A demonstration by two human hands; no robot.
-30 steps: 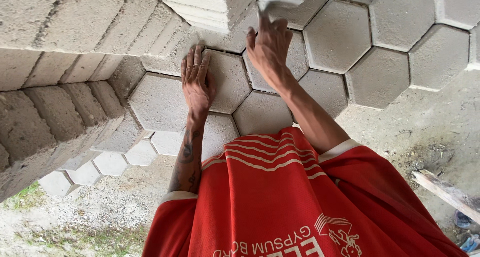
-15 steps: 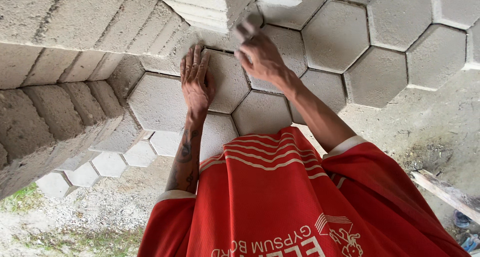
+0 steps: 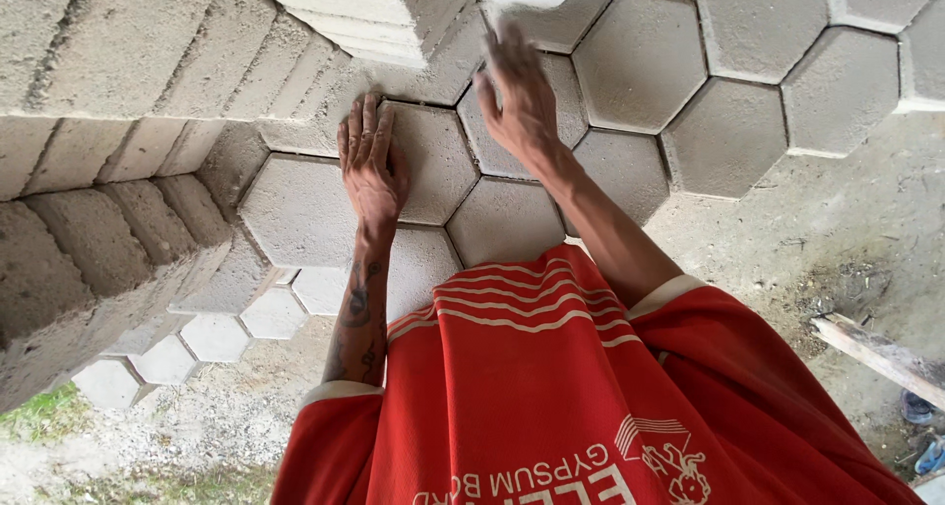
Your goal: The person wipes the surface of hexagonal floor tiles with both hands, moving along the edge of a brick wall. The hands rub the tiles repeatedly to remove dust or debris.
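Paved ground (image 3: 630, 62): grey six-sided concrete pavers laid edge to edge, running off to the bare dirt (image 3: 837, 239) on the right.
Stacked blocks (image 3: 108, 121): a wall of spare concrete blocks along the left edge of the paving, right beside the work.
Red shirt (image 3: 551, 397): fills the lower middle of the view, the person bending over the pavers.
Paver in hand (image 3: 423, 160): lying flat in the row, at the stack's foot, touching its neighbours.
Left hand (image 3: 372, 165): flat on that paver, fingers (image 3: 362, 126) straight and together, pressing, gripping nothing.
Right hand (image 3: 522, 92): blurred, over the next paver (image 3: 512, 101), fingers spread, empty.
Doing it well, I'd say: press evenly, keep the joints tight, level the top with its neighbours.
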